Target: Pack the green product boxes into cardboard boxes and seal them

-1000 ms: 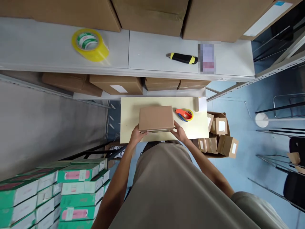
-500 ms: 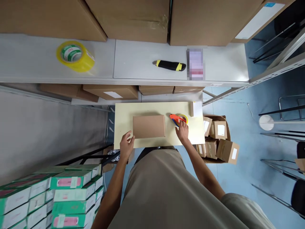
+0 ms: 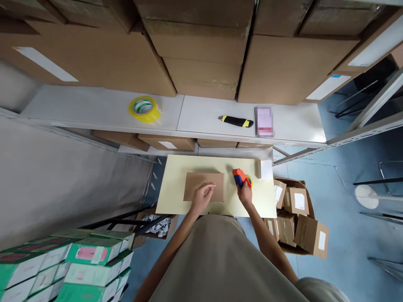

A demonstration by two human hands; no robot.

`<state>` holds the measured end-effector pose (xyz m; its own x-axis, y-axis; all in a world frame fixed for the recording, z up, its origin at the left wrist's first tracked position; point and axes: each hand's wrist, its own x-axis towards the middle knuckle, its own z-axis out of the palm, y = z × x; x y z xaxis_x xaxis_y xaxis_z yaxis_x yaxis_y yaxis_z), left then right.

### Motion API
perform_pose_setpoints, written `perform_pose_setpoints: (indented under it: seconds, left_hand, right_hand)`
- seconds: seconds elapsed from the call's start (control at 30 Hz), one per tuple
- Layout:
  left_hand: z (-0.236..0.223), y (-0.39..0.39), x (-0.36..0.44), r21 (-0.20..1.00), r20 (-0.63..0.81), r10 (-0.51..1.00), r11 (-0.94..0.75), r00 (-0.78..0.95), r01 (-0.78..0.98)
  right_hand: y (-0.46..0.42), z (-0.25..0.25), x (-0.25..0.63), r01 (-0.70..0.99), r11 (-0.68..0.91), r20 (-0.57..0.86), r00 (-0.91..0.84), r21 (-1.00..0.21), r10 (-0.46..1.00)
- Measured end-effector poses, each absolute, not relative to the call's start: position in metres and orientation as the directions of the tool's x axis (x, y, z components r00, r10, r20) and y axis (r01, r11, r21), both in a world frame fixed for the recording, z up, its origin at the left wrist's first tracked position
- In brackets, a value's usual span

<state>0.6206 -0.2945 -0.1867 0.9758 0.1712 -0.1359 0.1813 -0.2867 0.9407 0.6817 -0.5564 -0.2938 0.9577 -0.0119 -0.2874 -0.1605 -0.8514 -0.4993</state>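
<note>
A closed brown cardboard box (image 3: 192, 182) lies on the pale yellow table. Over its near edge is my left hand (image 3: 201, 198), open, with fingers stretched to the right and nothing seen in it; whether it touches the box I cannot tell. My right hand (image 3: 244, 195) is closed round the handle of an orange and blue tape dispenser (image 3: 239, 175), just right of the box. Part of the dispenser's yellow tape roll shows beside the fingers, and the grip itself is partly hidden by the hand.
A small white box (image 3: 266, 169) stands at the table's (image 3: 170, 180) far right corner. On the shelf (image 3: 201, 115) lie a yellow tape roll (image 3: 145, 109) and a utility knife (image 3: 236, 121). A carton of small boxes (image 3: 310, 201) is right; stacked green boxes (image 3: 91, 253) stand left.
My right hand has taken hold of the tape dispenser and turned it upright. My left hand has moved right, from the box's left side to over its near edge. The view has tilted up.
</note>
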Motion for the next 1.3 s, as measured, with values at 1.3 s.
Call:
perform_pose_setpoints:
  seconds: [1.3]
  left_hand:
    - [-0.150, -0.238, 0.599, 0.991, -0.129, 0.365, 0.017, 0.922, 0.132]
  right_hand:
    - [-0.297, -0.010, 0.922, 0.541, -0.829, -0.075, 0.829, -0.145, 0.554]
